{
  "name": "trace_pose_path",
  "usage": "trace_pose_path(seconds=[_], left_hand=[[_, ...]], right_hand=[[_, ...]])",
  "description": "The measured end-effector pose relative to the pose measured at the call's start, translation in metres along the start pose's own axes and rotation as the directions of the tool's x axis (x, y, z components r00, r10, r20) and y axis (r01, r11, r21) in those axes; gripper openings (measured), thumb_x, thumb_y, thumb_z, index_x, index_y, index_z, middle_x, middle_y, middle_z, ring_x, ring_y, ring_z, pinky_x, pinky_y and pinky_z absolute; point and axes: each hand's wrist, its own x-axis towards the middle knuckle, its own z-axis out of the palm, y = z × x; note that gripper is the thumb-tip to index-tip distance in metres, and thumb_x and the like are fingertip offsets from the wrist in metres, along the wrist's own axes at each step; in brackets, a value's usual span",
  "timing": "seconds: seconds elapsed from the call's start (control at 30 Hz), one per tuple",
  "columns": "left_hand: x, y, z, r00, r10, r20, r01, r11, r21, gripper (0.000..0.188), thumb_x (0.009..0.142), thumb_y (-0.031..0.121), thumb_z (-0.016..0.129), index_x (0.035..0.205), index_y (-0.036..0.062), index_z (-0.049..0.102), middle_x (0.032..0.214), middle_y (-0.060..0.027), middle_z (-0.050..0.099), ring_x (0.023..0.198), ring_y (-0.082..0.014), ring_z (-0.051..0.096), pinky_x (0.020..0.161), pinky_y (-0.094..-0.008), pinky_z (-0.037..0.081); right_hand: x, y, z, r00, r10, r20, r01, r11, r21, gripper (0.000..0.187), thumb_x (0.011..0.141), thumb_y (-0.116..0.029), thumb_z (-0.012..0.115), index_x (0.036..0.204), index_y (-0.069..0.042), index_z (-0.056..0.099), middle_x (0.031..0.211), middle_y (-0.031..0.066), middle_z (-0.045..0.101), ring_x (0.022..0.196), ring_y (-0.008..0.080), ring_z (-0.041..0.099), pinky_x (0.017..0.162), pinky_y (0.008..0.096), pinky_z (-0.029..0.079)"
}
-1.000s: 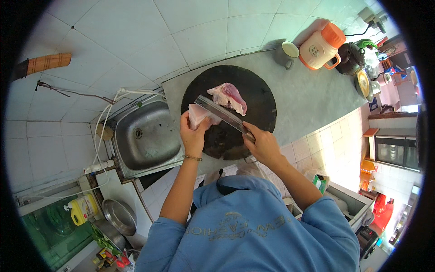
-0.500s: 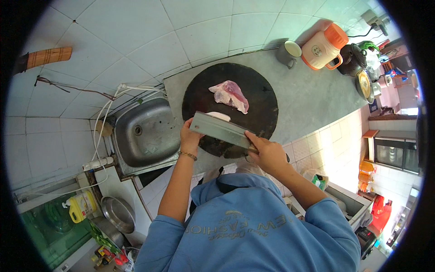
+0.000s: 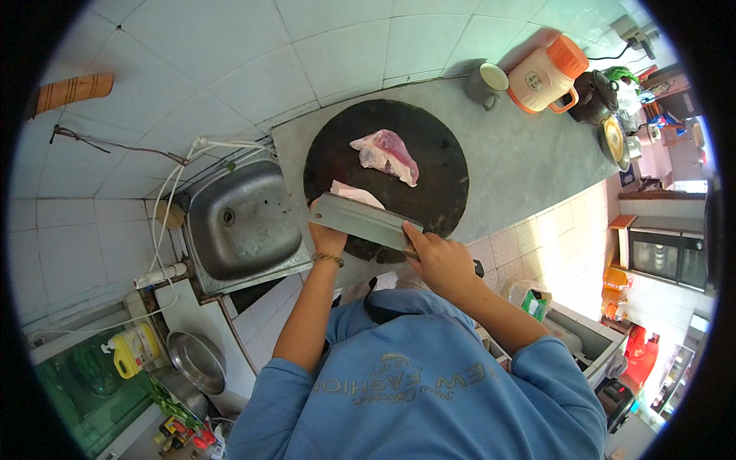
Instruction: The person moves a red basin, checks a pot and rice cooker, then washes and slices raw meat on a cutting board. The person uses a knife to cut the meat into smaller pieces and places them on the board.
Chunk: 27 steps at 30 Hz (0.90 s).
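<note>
A rectangular stainless-steel sink (image 3: 245, 222) lies left of the left hand (image 3: 328, 241), whose finger grip cannot be told behind a broad steel cleaver (image 3: 364, 221). Just beyond those fingers shows a pale-pink meat slab (image 3: 357, 192); farther, a red-and-white meat chunk (image 3: 388, 158) lies on a round black board (image 3: 438, 201). The right hand (image 3: 442, 264) wraps its fingers round the cleaver's handle; rightward, an emblem-bearing cream-and-orange jug (image 3: 541, 81) stands on the grey counter (image 3: 529, 165).

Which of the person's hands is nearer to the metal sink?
Left. The left hand is just right of the metal sink, partly hidden by the cleaver; the right hand, holding the cleaver, is farther right.
</note>
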Motion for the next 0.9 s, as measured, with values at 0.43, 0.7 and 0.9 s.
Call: trace_pose_path(seconds=[0.43, 0.7, 0.9], left_hand=[[-0.003, 0.021, 0.017, 0.963, -0.199, -0.183, 0.128, 0.932, -0.339, 0.03, 0.077, 0.006, 0.065, 0.104, 0.0006, 0.052, 0.1, -0.0129, 0.057, 0.095, -0.0256, 0.056, 0.083, -0.0359, 0.045], [-0.001, 0.028, 0.022, 0.943, -0.283, -0.174, 0.127, 0.792, -0.597, 0.032, 0.078, 0.007, 0.065, 0.107, 0.0024, 0.052, 0.108, -0.014, 0.054, 0.102, -0.0267, 0.053, 0.087, -0.0356, 0.043], [-0.001, 0.031, 0.024, 0.906, -0.405, -0.122, 0.098, 0.483, -0.87, 0.032, 0.076, 0.005, 0.065, 0.106, 0.0019, 0.053, 0.105, -0.0139, 0.053, 0.101, -0.0278, 0.052, 0.086, -0.0366, 0.043]], right_hand=[[0.02, -0.027, -0.012, 0.99, 0.064, 0.122, -0.048, 0.99, -0.131, 0.058, 0.077, -0.023, 0.065, 0.128, -0.005, 0.044, 0.083, 0.0175, 0.063, 0.069, 0.0346, 0.063, 0.061, 0.0429, 0.052], [0.035, -0.048, -0.016, 0.976, 0.153, 0.155, -0.125, 0.977, -0.175, 0.049, 0.08, -0.022, 0.063, 0.121, -0.001, 0.046, 0.081, 0.0192, 0.063, 0.07, 0.0361, 0.064, 0.061, 0.0444, 0.051], [0.049, -0.056, -0.012, 0.98, 0.13, 0.148, -0.102, 0.978, -0.181, 0.038, 0.081, -0.021, 0.061, 0.111, -0.001, 0.048, 0.074, 0.0195, 0.063, 0.068, 0.037, 0.063, 0.059, 0.0457, 0.051]])
